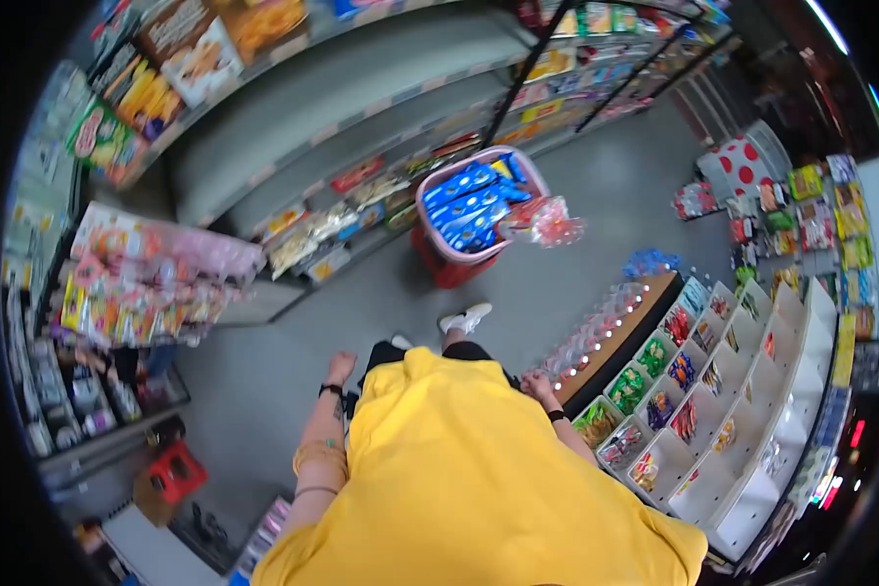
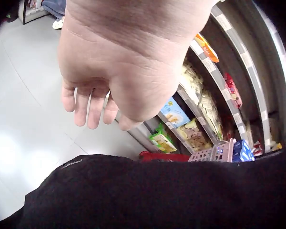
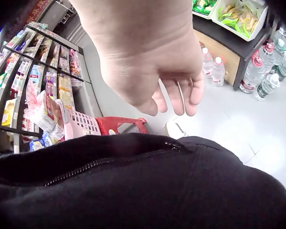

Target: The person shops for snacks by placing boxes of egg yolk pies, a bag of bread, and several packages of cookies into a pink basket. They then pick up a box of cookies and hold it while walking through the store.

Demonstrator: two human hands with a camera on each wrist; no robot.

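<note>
1. My left hand (image 2: pixel 117 71) hangs beside my black clothing (image 2: pixel 143 195), its fingers (image 2: pixel 94 114) relaxed, slightly bent and holding nothing.
2. My right hand (image 3: pixel 155 67) hangs on the other side, its fingers (image 3: pixel 175 99) also loose, with nothing between them. In the head view it overlaps a row of clear bottles (image 1: pixel 596 332), but the right wrist view shows no contact with any bottle.
3. The pink basket (image 1: pixel 464 259) is ahead of me, near my feet but apart from both hands. It seems to rest on a red stool (image 1: pixel 451 275), in front of the shelves (image 1: pixel 361 127).
4. Inside, blue packets (image 1: pixel 471 200) lie in overlapping rows; a clear-wrapped bag (image 1: pixel 547 223) with red and white contents leans out over the rim.
5. I judge that I am between holds, standing or stepping before the basket; I cannot tell which, and neither hand is gripping goods.
6. To my mind, the next move calls for coming close, bending and reaching down to the basket. For one packet, I would want a light pinch at its edge; for the whole basket, both hands on the rim, minding that overhanging bag, which could slip out.
</note>
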